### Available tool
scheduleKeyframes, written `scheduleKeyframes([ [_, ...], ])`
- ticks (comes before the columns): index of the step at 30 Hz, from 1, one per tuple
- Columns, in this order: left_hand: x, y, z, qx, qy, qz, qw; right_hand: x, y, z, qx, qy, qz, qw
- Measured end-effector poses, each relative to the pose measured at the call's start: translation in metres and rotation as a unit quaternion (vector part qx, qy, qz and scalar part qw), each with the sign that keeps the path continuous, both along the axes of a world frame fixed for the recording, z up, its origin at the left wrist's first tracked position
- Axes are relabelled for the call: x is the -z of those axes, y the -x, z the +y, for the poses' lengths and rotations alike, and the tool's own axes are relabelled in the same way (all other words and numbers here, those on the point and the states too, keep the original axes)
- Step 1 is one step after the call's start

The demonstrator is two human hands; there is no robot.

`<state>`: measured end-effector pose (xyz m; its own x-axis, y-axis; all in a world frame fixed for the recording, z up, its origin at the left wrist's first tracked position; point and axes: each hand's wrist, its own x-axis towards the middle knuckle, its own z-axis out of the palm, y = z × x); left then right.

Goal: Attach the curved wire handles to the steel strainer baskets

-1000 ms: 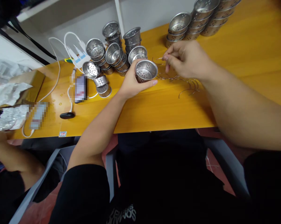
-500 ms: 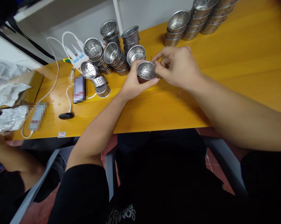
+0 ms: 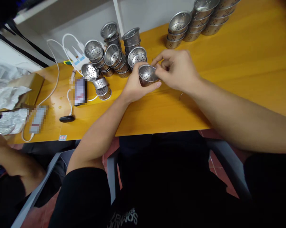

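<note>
Now left fingers [image 3: 152, 86] clasp a cup [image 3: 146, 75], right fingers [image 3: 161, 56] at its rim, grip unclear.

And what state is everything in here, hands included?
Left hand: gripping the cup.
Right hand: fingers curled at the cup's rim; grip hidden.
Cup: open end up, off the table.
Right-hand stacks: nested, open ends up.
Wire: curved, partly hidden.
Phone: screen obscured.
Black gadget: on the table, cable attached.
</note>
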<state>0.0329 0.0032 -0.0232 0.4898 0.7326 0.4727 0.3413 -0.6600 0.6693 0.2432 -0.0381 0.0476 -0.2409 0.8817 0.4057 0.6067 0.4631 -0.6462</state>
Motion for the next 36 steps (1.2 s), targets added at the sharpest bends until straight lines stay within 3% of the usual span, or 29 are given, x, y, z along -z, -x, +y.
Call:
scheduleKeyframes([
  [3,0.0,0.003,0.002,0.007,0.01,-0.007,1.0,-0.002,-0.005,0.001,-0.038,-0.001,0.037,0.999],
  [10,0.005,0.011,0.009,0.071,0.015,0.005,0.997,-0.006,-0.014,0.005,-0.2,0.062,0.106,0.972],
  [13,0.008,0.011,0.011,0.073,-0.007,0.013,0.997,0.0,-0.011,0.008,-0.192,0.059,0.136,0.97],
  [22,0.009,0.009,0.012,0.043,-0.012,0.012,0.999,0.011,-0.013,0.014,-0.146,0.085,0.093,0.981],
  [36,-0.017,0.008,-0.006,0.027,0.005,0.023,0.999,0.015,-0.009,0.021,-0.246,0.042,0.22,0.943],
])
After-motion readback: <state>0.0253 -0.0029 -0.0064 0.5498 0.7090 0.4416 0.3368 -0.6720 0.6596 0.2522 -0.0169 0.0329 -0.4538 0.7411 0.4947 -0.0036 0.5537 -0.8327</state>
